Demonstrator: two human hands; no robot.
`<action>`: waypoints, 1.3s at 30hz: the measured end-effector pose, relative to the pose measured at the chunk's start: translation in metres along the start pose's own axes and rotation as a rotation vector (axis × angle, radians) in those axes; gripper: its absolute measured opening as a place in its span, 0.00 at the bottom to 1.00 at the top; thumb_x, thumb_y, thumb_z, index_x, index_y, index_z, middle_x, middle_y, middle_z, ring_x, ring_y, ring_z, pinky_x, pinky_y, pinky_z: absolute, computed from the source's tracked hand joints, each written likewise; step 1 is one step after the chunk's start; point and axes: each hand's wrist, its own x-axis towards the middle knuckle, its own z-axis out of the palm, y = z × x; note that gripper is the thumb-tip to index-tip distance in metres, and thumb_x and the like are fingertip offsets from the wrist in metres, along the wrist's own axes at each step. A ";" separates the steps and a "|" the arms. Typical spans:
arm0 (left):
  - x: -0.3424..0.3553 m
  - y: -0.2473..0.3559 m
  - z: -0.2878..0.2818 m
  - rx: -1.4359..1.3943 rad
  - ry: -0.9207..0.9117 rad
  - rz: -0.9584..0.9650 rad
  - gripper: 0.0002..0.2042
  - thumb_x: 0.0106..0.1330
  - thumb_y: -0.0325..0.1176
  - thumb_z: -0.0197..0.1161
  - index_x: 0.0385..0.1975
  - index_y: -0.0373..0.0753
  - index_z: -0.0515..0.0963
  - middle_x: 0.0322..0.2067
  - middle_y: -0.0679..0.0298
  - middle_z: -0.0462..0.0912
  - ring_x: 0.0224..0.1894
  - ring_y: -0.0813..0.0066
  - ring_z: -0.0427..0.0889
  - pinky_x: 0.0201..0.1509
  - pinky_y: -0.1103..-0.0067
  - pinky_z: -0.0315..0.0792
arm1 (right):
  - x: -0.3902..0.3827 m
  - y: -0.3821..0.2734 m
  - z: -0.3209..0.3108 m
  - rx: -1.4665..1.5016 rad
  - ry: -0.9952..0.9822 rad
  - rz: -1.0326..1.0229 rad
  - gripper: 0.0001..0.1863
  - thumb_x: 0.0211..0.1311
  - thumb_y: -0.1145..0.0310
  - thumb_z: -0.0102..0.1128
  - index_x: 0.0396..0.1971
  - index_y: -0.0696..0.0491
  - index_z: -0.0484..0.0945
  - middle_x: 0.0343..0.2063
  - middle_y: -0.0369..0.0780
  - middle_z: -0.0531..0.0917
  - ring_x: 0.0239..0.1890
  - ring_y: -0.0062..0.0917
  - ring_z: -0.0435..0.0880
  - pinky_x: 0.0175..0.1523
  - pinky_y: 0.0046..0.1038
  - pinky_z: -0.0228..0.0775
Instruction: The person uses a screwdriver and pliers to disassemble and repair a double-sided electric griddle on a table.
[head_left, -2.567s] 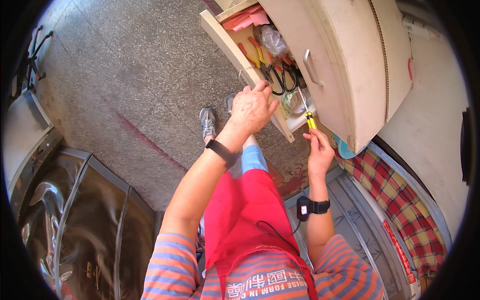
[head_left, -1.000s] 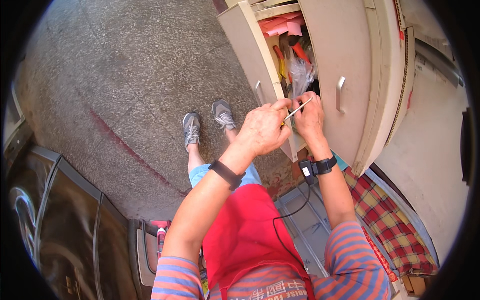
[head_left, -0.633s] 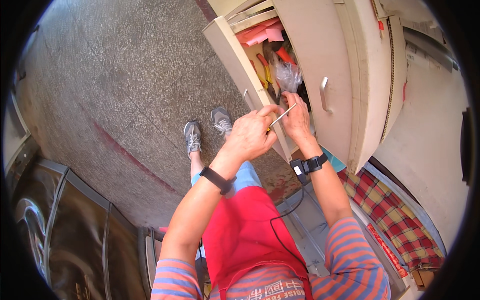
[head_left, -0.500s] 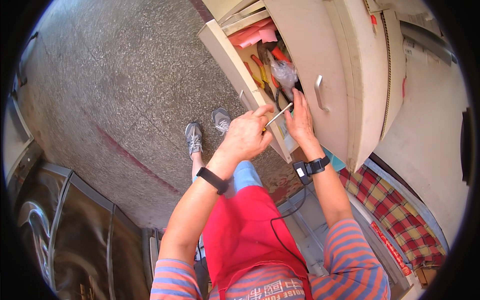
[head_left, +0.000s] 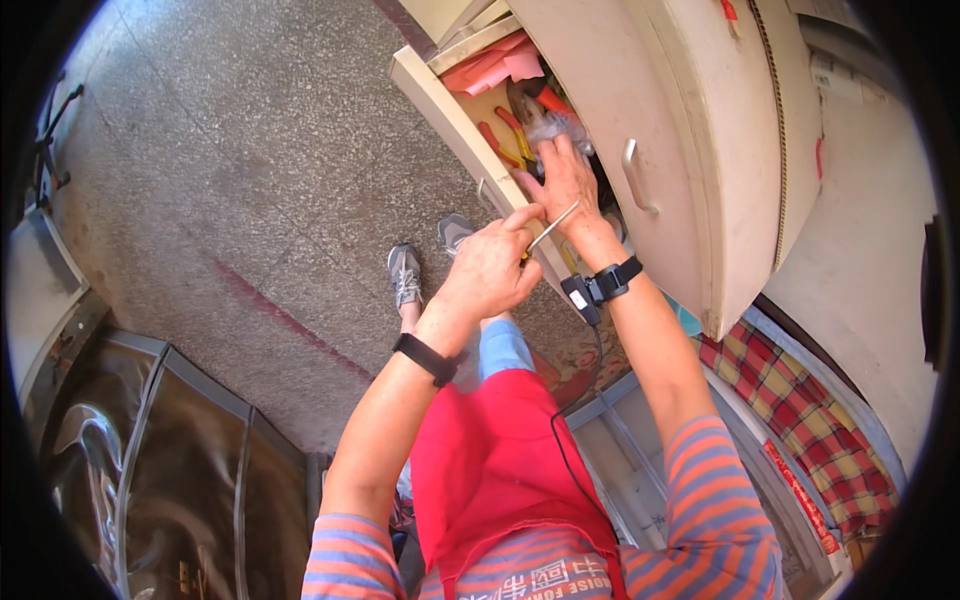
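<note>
My left hand [head_left: 492, 262] is closed around a screwdriver [head_left: 552, 231] near the drawer's front. A bit of its yellow handle shows by the fingers, and its thin metal shaft points up and right, passing in front of my right wrist. Inside the pulled-out drawer [head_left: 440, 120], my right hand [head_left: 562, 188] reaches in with thumb and fingers apart. Its fingertips lie at a crumpled clear plastic bag [head_left: 556, 127] and partly cover it. Beside that hand are pliers with red-and-yellow handles [head_left: 513, 135]. What lies beneath my right palm is hidden.
Pink cloth or paper [head_left: 492, 66] fills the drawer's far end. Right of it stands a cream cabinet door with a metal handle [head_left: 636, 176]. A plaid cloth [head_left: 800, 420] hangs at the right. Dark glossy panels [head_left: 190, 460] stand at lower left on the speckled floor [head_left: 270, 150].
My right hand has moved farther into the drawer, up and left, onto the plastic bag. My left hand stays nearly in place with the screwdriver.
</note>
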 end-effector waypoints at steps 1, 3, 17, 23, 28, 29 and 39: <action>-0.001 0.000 -0.001 0.009 -0.008 -0.011 0.09 0.52 0.31 0.53 0.24 0.29 0.72 0.57 0.56 0.72 0.46 0.51 0.78 0.49 0.61 0.73 | -0.002 0.000 0.000 0.003 0.002 0.000 0.22 0.52 0.59 0.67 0.42 0.55 0.74 0.40 0.45 0.73 0.42 0.44 0.77 0.45 0.41 0.71; 0.000 0.000 -0.001 0.017 -0.013 -0.015 0.09 0.52 0.31 0.53 0.24 0.29 0.72 0.57 0.56 0.72 0.46 0.51 0.78 0.50 0.61 0.73 | -0.006 0.002 -0.004 -0.018 -0.127 0.016 0.19 0.52 0.58 0.66 0.37 0.56 0.74 0.41 0.46 0.73 0.43 0.44 0.77 0.44 0.41 0.72; -0.004 0.007 -0.007 -0.006 -0.074 -0.056 0.09 0.61 0.32 0.58 0.26 0.31 0.74 0.58 0.58 0.72 0.42 0.52 0.81 0.47 0.64 0.75 | -0.111 0.008 -0.056 0.161 -0.074 0.392 0.13 0.66 0.67 0.51 0.47 0.55 0.75 0.38 0.52 0.82 0.40 0.50 0.80 0.41 0.46 0.72; -0.041 0.071 -0.017 0.047 0.028 -0.191 0.14 0.65 0.31 0.57 0.49 0.41 0.76 0.59 0.57 0.72 0.44 0.51 0.81 0.46 0.64 0.76 | -0.186 -0.016 -0.128 0.422 -0.142 0.391 0.16 0.65 0.70 0.53 0.51 0.55 0.75 0.41 0.47 0.82 0.32 0.39 0.84 0.38 0.38 0.75; -0.100 0.135 -0.022 0.069 -0.296 -0.066 0.15 0.62 0.36 0.63 0.47 0.41 0.78 0.41 0.51 0.82 0.40 0.50 0.82 0.40 0.66 0.76 | -0.239 -0.038 -0.216 0.951 -0.501 0.373 0.14 0.63 0.74 0.55 0.48 0.56 0.80 0.35 0.41 0.85 0.29 0.21 0.85 0.34 0.23 0.76; -0.104 0.160 -0.023 0.164 -0.398 -0.117 0.11 0.61 0.37 0.65 0.39 0.39 0.79 0.27 0.51 0.81 0.34 0.48 0.81 0.35 0.65 0.75 | -0.252 -0.036 -0.234 1.055 -0.571 0.475 0.14 0.63 0.74 0.55 0.48 0.56 0.81 0.36 0.40 0.86 0.30 0.20 0.85 0.33 0.22 0.76; -0.119 0.333 0.131 -0.352 -0.582 -0.253 0.11 0.69 0.32 0.56 0.43 0.31 0.80 0.27 0.70 0.81 0.35 0.87 0.73 0.40 0.81 0.72 | -0.438 0.031 -0.270 2.114 0.333 0.352 0.26 0.66 0.61 0.59 0.59 0.57 0.67 0.54 0.46 0.75 0.57 0.32 0.75 0.57 0.34 0.71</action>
